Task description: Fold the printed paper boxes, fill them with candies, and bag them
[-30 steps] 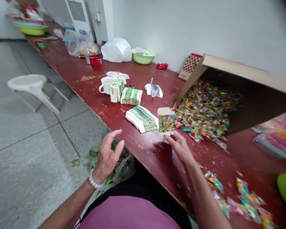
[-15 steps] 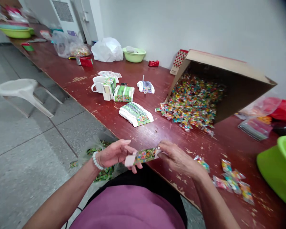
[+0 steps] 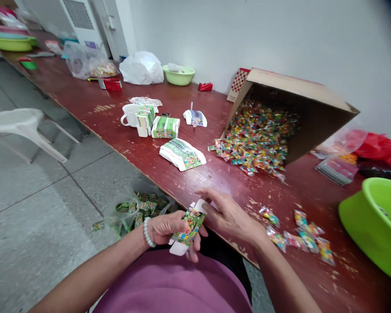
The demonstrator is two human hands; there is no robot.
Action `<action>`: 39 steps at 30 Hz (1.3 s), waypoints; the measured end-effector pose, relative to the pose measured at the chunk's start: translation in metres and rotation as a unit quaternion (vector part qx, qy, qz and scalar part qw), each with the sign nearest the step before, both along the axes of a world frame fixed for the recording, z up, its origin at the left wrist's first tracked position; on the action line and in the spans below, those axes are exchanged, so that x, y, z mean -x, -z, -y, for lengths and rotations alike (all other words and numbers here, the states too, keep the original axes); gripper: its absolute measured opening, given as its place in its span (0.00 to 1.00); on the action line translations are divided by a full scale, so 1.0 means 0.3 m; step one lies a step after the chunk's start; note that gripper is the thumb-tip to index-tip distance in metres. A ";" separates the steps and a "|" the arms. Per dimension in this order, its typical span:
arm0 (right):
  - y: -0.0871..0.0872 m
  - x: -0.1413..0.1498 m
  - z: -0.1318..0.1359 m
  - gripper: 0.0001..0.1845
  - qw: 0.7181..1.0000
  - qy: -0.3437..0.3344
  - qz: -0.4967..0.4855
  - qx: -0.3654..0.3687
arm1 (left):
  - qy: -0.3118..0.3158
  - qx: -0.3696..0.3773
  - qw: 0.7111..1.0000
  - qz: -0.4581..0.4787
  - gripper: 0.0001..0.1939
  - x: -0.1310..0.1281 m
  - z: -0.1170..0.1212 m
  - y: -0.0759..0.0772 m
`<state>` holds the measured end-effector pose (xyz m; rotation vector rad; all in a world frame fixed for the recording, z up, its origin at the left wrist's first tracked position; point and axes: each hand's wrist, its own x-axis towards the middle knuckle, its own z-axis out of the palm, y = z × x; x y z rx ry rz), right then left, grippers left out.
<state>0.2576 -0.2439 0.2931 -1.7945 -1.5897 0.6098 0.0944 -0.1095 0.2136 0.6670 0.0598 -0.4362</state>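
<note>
Red table: a long table runs from the near right to the far left, its paint chipped along the near edge.
Cardboard box: at the far right a box lies on its side, its mouth turned toward the person, with a heap of wrapped candies spilling onto the table.
Green tub: a tub stands at the near right, partly cut off by the picture's edge.
Clear bag: just left of the table's near edge, a bag sits low down, with small green printed packs inside.
Left hand: this hand, empty a second ago, now grips the small carton, thumb across the front and fingers behind.
Right hand: this hand held the carton out over the table a second ago; now it is at the upper flap, fingers bent. Whether it pinches the flap or only hovers there cannot be told. The exchange seems to leave it free to work on that end.
Flat cartons: a fanned stack lies on the table beyond the hands.
Small carton: the carton is tilted in front of the purple shirt, close to the table's near edge. It has a colourful print on green and pale flaps standing out at both ends; it seems to have some depth.
Loose candies: several wrapped pieces lie right of the right forearm.
</note>
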 end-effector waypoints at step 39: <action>0.000 0.089 0.078 0.05 0.994 0.094 -0.014 -0.060 | -0.045 -0.169 0.984 0.014 0.33 -0.020 0.052 -0.104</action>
